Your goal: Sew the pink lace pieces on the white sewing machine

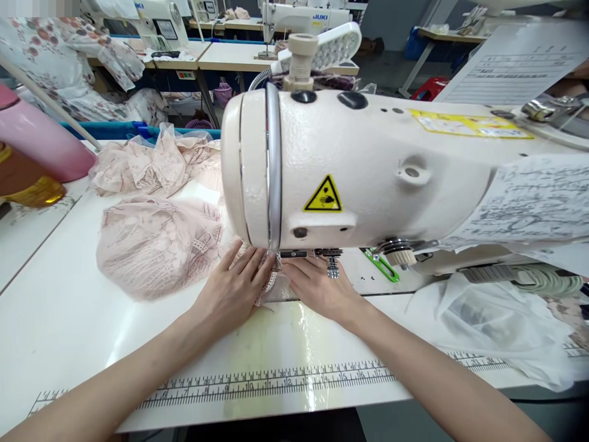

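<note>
A white industrial sewing machine (363,172) reaches across the table, its head hiding the needle area. Under the left end of the head, my left hand (237,282) lies with fingers stretched and spread on pale pink lace fabric (161,245). A narrow strip of the lace shows between my hands. My right hand (317,282) rests to the right of the needle area, beside the fabric's edge, its fingertips hidden beneath the machine head. Whether those fingers pinch the cloth cannot be seen.
More pink lace (147,162) is heaped at the back left, near a pink bottle (46,135). Green thread snips (381,265) lie right of my right hand. A white translucent bag (492,325) sits at the right. A ruler strip (248,387) runs along the front edge.
</note>
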Motion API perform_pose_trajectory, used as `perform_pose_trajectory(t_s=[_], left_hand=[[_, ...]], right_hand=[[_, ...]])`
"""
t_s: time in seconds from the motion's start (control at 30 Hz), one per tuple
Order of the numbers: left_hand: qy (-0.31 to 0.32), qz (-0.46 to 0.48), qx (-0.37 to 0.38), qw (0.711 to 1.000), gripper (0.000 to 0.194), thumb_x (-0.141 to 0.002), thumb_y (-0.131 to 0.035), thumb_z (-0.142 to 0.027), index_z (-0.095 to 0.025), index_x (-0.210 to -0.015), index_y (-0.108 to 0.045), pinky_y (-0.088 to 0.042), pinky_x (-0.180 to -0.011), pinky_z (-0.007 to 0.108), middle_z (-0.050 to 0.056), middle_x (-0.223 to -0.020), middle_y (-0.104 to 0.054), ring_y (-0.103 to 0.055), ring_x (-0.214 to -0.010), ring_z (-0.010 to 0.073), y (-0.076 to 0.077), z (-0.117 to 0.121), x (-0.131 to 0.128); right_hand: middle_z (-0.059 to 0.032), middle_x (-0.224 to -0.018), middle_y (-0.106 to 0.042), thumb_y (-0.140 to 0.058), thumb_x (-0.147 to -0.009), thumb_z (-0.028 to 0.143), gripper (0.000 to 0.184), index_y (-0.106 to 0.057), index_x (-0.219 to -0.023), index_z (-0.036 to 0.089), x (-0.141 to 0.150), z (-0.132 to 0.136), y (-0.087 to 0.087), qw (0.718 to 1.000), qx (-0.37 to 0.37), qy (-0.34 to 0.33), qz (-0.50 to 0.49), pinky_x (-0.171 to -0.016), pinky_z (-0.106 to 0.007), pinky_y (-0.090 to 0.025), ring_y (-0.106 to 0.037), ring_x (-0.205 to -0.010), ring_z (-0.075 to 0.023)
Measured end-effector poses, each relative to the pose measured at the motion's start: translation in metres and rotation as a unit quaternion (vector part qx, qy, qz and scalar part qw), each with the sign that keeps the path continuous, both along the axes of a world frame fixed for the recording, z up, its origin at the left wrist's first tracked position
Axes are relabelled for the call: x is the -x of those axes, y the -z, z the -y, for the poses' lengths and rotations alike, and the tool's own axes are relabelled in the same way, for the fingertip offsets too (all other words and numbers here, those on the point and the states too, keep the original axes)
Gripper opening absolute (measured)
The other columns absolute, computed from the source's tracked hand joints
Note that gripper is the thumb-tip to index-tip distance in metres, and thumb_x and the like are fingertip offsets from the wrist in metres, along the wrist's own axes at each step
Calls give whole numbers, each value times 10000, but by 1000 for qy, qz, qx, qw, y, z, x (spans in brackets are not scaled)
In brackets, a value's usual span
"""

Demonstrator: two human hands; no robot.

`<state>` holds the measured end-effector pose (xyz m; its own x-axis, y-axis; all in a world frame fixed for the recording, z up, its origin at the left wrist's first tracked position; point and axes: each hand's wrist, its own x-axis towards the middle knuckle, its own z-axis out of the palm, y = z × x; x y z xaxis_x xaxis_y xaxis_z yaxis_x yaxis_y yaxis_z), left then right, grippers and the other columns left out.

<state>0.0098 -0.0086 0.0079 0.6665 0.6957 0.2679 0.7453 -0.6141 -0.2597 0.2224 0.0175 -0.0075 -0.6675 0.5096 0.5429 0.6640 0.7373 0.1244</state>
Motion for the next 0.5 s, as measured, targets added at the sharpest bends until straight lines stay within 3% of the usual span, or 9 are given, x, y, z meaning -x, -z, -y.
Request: perform_pose_trajectory(t_s=[0.17, 0.33, 0.5], left_hand=[[-13, -9, -1, 1000, 444, -911, -414, -188, -65, -1301, -587, -416, -1045, 523, 177, -1242, -664, -629, -1147, 331, -2, 1, -2], [-10, 0, -2, 1000, 440, -921, -430, -209, -63, -1306, -585, -397, -1057, 532, 188, -1224, -669, -627, -1145, 333, -2, 1, -2], [-6, 4, -28, 1000, 411, -926, -465, -211, -80, -1291, -601, -407, -1050, 536, 179, -1188, -687, -644, -1108, 327, 2, 0, -2]], right_hand=[[-32, -1069, -713, -534, -866, 91, 194, -651, -981, 195, -3, -2, 1, 999, 2, 19, 26, -625, -346, -371, -604, -754, -159], [-24, -1041, -713, -516, -858, 110, 243, -648, -1030, 219, -7, -2, 0, 997, 11, 43, 64, -539, -323, -349, -575, -663, -152], [-69, -1023, -681, -473, -930, 222, 320, -588, -1225, 269, -9, -3, -2, 984, 139, 60, 96, -590, -309, -433, -593, -764, -201]])
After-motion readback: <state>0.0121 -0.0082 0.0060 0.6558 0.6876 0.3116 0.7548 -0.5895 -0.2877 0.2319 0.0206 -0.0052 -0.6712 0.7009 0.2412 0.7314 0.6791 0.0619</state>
